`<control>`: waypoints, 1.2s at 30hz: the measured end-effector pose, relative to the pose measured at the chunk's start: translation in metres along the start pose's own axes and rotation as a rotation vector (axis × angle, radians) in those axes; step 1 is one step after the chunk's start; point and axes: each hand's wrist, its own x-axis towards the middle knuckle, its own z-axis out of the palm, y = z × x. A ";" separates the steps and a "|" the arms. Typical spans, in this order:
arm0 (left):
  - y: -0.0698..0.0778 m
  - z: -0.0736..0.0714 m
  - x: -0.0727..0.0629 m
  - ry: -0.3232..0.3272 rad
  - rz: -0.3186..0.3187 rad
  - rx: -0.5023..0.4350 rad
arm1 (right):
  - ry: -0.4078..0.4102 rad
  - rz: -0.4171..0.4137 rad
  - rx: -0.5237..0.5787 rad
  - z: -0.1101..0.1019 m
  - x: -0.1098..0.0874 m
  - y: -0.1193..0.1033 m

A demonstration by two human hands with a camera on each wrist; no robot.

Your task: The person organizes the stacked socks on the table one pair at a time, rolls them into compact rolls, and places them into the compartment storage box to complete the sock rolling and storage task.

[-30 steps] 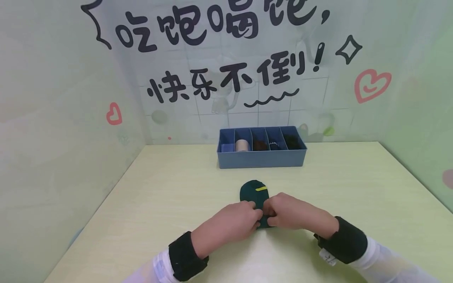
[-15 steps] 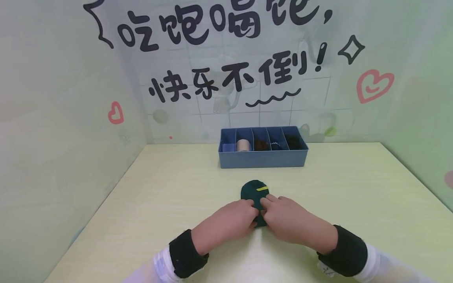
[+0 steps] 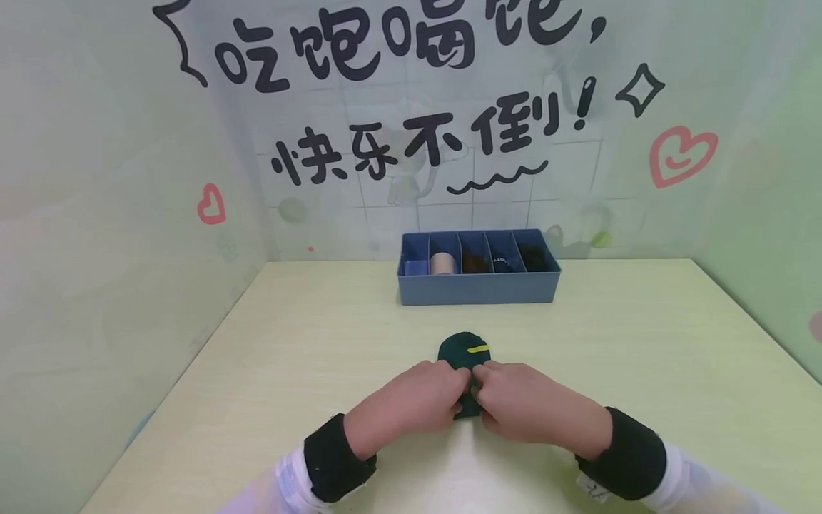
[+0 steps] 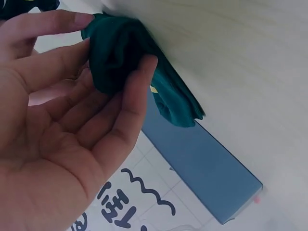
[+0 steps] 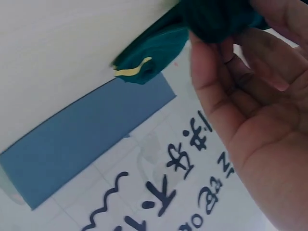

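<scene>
A dark green sock (image 3: 461,348) with a short yellow stripe lies at the middle of the table, its rounded end pointing away from me. My left hand (image 3: 424,396) pinches its near part from the left. From the other side my right hand (image 3: 529,401) grips it, and the fingertips of both hands nearly meet. In the left wrist view the near part of the sock (image 4: 113,45) is bunched into a hollow fold between thumb and fingers. The right wrist view shows the rounded end of the sock (image 5: 166,50) beyond the fingers, with the yellow stripe curving over it.
A blue divided box (image 3: 478,289) stands at the back of the table (image 3: 321,335). Its compartments hold a lavender piece, a pale pink roll (image 3: 443,263), a brown bundle (image 3: 474,263) and dark bundles. Walls with printed lettering enclose the table at the back and sides.
My right hand has come inward and lower on the sock, closer to the left fingers. The sock has shifted slightly toward me, and its near end is gathered more between both hands.
</scene>
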 end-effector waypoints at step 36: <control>-0.001 0.003 -0.001 0.002 0.029 -0.102 | 0.071 -0.033 -0.178 -0.002 -0.005 -0.013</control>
